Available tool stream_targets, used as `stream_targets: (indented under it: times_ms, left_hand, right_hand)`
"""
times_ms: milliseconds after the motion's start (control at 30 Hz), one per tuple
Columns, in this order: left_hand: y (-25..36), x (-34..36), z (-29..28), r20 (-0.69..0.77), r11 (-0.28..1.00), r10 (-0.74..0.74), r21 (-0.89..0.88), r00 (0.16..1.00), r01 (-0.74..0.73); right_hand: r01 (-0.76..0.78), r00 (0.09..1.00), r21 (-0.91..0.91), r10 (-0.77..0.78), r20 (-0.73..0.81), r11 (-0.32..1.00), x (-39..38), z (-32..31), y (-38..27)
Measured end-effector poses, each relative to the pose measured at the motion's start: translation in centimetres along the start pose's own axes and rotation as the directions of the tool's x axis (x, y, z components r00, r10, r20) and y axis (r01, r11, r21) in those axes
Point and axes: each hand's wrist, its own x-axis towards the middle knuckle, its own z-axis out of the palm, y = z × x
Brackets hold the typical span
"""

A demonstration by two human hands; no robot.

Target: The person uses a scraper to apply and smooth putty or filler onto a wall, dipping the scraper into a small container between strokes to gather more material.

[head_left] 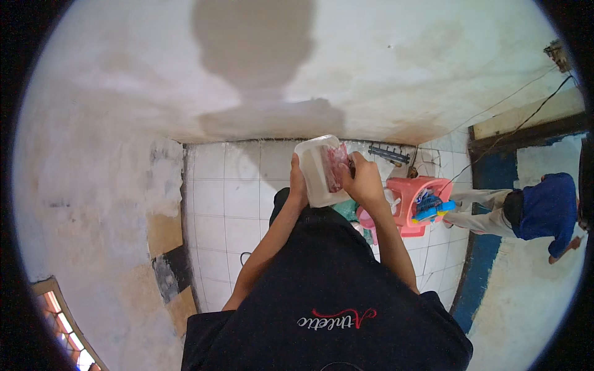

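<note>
My left hand [297,180] is closed on the left side of a translucent rectangular plastic container [317,179], held tilted in front of my body. Along the container's right part is a red, crumpled-looking material [336,168]; I cannot make out exactly what it is. My right hand [365,184] is closed at that right side, thumb on the red material, and a small dark item shows at its fingers, too hidden to name.
A pink plastic bin [408,193] with blue and yellow items stands on the white tiled floor [221,222], near a dark slatted object [388,154]. At the right another person [533,207] in blue bends by the wall. Wires [495,139] hang along the right; plastered walls surround the floor.
</note>
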Motion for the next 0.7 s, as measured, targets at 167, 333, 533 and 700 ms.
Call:
stream_targets:
  times_ms: [167,333,533,700]
  left_hand:
    - [-0.5,1.6,1.4,0.018,0.998,0.0,-0.062,1.0,0.001]
    - [-1.5,2.7,1.6,-0.013,0.996,-0.057,-0.068,0.998,0.056]
    - [-1.5,3.6,2.2,-0.017,0.997,-0.079,-0.012,0.997,0.079]
    - [-2.0,4.4,2.2,-0.005,0.995,-0.093,0.032,0.996,0.093]
  right_hand:
    - [-0.027,0.999,0.06,0.029,-0.042,0.998,0.6,-0.4,1.3]
    - [-0.01,0.998,0.06,0.014,-0.066,0.998,0.9,0.1,3.3]
    - [-0.056,0.995,0.044,0.059,-0.076,0.997,1.9,-0.9,3.1]
    - [-0.031,0.993,0.093,0.042,-0.108,0.995,2.3,-1.4,4.0]
